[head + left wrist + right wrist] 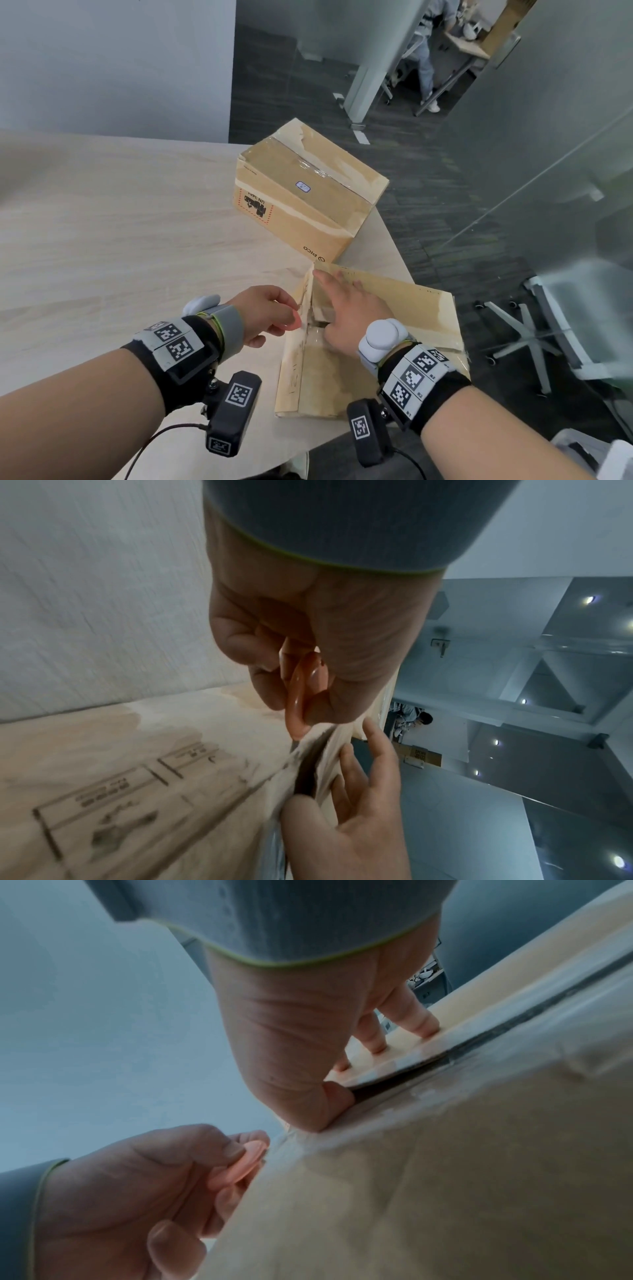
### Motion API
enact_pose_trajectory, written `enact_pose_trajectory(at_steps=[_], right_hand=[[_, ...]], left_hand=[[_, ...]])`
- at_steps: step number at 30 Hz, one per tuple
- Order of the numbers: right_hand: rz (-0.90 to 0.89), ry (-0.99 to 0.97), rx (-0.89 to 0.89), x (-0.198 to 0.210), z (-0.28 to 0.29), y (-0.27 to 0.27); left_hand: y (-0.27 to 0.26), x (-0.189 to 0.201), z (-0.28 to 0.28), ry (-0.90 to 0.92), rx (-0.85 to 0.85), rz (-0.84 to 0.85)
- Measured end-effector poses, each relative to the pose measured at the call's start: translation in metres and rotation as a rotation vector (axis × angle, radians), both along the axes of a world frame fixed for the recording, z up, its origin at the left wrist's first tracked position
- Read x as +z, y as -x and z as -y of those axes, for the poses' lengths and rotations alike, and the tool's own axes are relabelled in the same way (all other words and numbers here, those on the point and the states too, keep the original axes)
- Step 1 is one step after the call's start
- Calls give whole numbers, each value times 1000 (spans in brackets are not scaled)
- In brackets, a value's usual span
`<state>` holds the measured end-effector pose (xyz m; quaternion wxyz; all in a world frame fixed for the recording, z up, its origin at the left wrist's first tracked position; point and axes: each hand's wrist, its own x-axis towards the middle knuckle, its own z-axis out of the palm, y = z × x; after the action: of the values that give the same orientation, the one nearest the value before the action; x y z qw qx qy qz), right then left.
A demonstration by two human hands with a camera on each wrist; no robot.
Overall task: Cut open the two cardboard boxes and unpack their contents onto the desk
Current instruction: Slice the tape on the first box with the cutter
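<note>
Two brown cardboard boxes stand on the pale wooden desk (pixel 120 222). The far box (pixel 308 192) is taped closed. On the near box (pixel 411 318) the top seam gapes, showing a dark slit (pixel 383 1083). My left hand (pixel 270 315) pinches a small pink cutter (pixel 293 323) against the box's left edge; the cutter (pixel 299 696) points down at the seam. My right hand (pixel 346 308) lies on the right flap (pixel 404 1053), fingertips on top and thumb tucked under its edge. The box's contents are hidden.
The desk edge runs close behind both boxes, with dark carpet beyond. An office chair base (pixel 527 329) stands to the right by a glass wall (pixel 548 144). A person (pixel 428 51) sits in the far room. Bare desk spreads out to the left.
</note>
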<state>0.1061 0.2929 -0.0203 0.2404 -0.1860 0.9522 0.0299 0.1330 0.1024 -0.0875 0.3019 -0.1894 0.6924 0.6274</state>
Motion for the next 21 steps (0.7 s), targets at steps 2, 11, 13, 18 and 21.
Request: enact_pose_trajectory(at_steps=[2,11,13,18,21], right_hand=[[4,-10,10,-1,-1,0],[11,2,-16,-10,-3,1],[6,7,-23,-10,-5,0],[-8,25,-30,-14,-6,0],[-8,50,-9,-18,-9,0]], left_hand=[[-2,-6,12,54,10,-10],[-20,-67,62,644,-214,80],[-26,-69,62,659,-239,66],[-34,-72,66,701,-286,5],[-33,-72,62,719,-267,-68]])
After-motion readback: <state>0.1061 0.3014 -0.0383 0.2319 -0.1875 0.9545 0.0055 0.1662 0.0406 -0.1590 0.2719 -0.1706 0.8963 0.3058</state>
